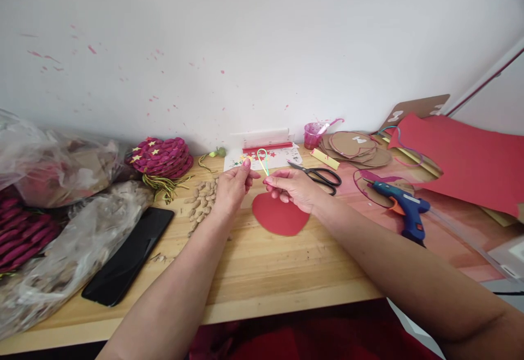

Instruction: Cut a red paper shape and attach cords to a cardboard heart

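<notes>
My right hand [292, 188] pinches the lower end of a thin pale-green and yellow cord [265, 163], which stands up from the fingertips in a narrow loop. My left hand [233, 185] is just left of the loop, thumb raised and fingers curled in; whatever it grips, if anything, is hidden. Under the hands, a round piece of red paper [280, 217] lies on the wooden table [262, 289]. Beyond them is a white sheet [233, 159] with small star shapes. Black-handled scissors [325, 177] rest close to my right hand.
Peanuts [202, 201], a black phone [129, 256], plastic bags [90, 240] and magenta peanut-covered discs [170, 155] occupy the left. At right are a pink cup [312, 136], cardboard discs [368, 155], a blue glue gun [409, 212] and red sheets [462, 158]. A wall [262, 48] stands behind.
</notes>
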### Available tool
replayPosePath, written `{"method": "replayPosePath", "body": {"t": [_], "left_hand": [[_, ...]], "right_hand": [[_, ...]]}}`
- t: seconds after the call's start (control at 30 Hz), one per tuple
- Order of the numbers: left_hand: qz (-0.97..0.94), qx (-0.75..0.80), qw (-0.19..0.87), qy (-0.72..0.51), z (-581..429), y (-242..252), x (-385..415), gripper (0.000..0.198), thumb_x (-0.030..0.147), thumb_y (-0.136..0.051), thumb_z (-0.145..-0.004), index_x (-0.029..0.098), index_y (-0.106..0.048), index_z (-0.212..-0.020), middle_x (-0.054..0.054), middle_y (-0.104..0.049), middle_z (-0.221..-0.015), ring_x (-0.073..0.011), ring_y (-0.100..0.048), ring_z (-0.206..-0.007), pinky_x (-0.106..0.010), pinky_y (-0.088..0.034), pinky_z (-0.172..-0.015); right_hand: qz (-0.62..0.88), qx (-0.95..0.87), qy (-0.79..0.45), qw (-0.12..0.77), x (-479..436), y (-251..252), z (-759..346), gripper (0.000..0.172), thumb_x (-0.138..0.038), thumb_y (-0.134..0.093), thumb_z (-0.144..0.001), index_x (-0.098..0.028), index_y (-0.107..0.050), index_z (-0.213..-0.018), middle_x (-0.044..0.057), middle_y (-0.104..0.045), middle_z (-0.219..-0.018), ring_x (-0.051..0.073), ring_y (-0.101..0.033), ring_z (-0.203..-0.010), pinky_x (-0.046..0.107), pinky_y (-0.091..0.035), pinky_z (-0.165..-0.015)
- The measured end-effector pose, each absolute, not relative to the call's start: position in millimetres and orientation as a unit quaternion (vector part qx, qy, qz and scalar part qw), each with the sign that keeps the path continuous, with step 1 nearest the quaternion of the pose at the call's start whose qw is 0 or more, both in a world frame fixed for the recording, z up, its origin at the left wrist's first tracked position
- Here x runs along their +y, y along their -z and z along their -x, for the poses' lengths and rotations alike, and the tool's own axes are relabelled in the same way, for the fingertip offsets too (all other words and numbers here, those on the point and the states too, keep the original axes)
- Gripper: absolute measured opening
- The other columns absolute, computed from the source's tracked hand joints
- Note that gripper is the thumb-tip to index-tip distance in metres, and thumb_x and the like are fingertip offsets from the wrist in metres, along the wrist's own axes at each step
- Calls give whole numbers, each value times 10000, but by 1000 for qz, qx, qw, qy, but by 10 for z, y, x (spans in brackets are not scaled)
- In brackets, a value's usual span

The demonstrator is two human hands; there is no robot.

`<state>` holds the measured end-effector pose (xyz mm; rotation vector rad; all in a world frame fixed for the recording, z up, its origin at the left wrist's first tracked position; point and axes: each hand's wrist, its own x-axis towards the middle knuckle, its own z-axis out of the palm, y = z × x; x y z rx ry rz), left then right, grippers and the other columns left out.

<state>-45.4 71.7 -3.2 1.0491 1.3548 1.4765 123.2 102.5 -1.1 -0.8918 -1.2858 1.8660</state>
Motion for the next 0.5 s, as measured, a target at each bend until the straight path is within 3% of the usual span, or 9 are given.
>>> {"method": "replayPosePath", "body": {"t": [0.23,0.5], "left_hand": [[-426,513,451,-594,440,33,712,499,591,-799,-683,129,-767,-868,22,-564,-622,-67,-440,-520,-218,-342,-506],[-425,541,423,-589,452,19,696,524,655,-754,-717,136,-708,-653,34,-478,-500,-58,-365,-449,-227,-262,-452]], "right_hand": [[342,-489,-722,351,1030,17,-1230,271,-349,-856,-640,-140,-694,-697,19,-663,-669,79,-570,-495,175,-277,-355],[342,-490,-723,347,1028,16,-1230,261,-344,-847,-662,-138,-691,-700,14,-660,-677,73,-570,-499,170,-282,-356]]}}
